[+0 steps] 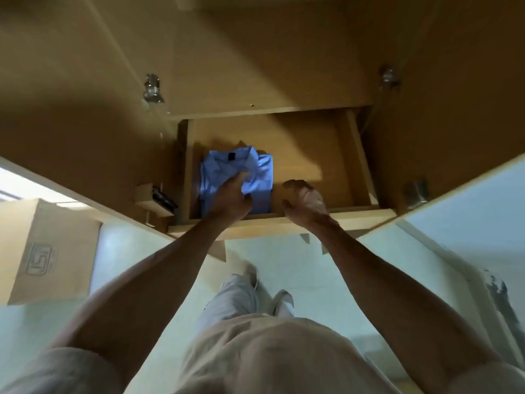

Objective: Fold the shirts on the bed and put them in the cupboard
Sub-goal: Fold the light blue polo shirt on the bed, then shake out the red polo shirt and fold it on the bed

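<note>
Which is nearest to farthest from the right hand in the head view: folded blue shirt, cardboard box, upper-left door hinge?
From the right hand, which hovers open over the shelf's front edge:
1. Folded blue shirt, just to its left on the cupboard shelf, under the left hand.
2. Upper-left door hinge, up and left on the open door.
3. Cardboard box, far left on the floor.

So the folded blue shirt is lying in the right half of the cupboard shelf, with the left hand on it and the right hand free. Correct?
Not quite. The head view shows the blue shirt lying in the left half of the cupboard shelf, not the right. The rest holds: the left hand is on it and the right hand is free.
</note>
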`<state>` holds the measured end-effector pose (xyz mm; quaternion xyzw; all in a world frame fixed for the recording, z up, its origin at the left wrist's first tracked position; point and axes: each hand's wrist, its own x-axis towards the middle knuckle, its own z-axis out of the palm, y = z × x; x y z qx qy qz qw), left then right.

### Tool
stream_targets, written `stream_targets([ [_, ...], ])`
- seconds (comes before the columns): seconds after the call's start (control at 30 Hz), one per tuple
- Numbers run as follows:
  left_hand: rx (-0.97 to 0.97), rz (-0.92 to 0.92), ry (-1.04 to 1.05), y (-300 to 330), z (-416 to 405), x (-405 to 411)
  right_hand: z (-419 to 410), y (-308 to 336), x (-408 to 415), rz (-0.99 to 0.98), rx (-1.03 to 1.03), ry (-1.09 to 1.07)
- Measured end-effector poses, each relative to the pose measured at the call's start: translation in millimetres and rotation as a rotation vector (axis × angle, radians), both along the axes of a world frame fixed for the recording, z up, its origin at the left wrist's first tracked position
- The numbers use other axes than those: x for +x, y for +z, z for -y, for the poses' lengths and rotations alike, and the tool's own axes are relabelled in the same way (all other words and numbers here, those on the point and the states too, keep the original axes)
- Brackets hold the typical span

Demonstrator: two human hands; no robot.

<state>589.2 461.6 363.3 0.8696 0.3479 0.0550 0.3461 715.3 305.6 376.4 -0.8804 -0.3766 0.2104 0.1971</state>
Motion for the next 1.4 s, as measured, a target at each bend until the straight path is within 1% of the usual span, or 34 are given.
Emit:
stream_targets([
  [0.1, -0.010, 0.107, -0.100, 7.6, 30.7, 9.0, 47.3, 9.3, -14.2, 0.067, 0.054, -0.102],
  [0.17, -0.018, 0.114, -0.143, 7.9, 46.7, 15.6, 70.1, 12.8, -21.9, 0.077, 0.089, -0.164],
  [0.2, -0.045, 0.113, -0.197, 9.5, 58.7, 19.8, 87.4, 14.4, -29.0, 0.088, 0.103, -0.226],
  [0.33, -0.095, 0.098, -0.384, 8.4, 88.3, 24.1, 145.2, 18.1, -64.2, 0.116, 0.058, -0.441],
  [0.43, -0.138, 0.113, -0.596, 16.1, 115.8, 12.8, 187.4, 16.4, -111.4, 0.127, 0.034, -0.632],
  [0.57, -0.199, 0.104, -0.746, 20.0, 152.0, -18.4, 229.9, 9.3, -178.6, 0.089, 0.013, -0.871],
  [0.67, -0.187, 0.065, -0.895, 11.2, 179.0, -44.3, 257.1, 4.2, -240.7, 0.047, -0.004, -1.050],
  [0.83, -0.229, -0.023, -1.065, -7.4, 228.0, -92.9, 292.6, -5.5, -342.3, -0.056, -0.059, -1.267],
  [1.0, -0.214, -0.118, -1.281, -27.7, 279.2, -144.9, 323.2, -28.7, -440.9, -0.181, -0.094, -1.487],
  [1.17, -0.203, -0.290, -1.478, -59.4, 330.5, -204.7, 345.2, -62.0, -538.3, -0.299, -0.067, -1.731],
  [1.33, -0.219, -0.456, -1.644, -108.4, 378.2, -264.1, 364.2, -116.2, -614.3, -0.440, -0.083, -1.838],
  [1.4, -0.233, -0.554, -1.709, -149.1, 396.2, -292.0, 374.8, -157.4, -642.0, -0.515, -0.104, -1.853],
])
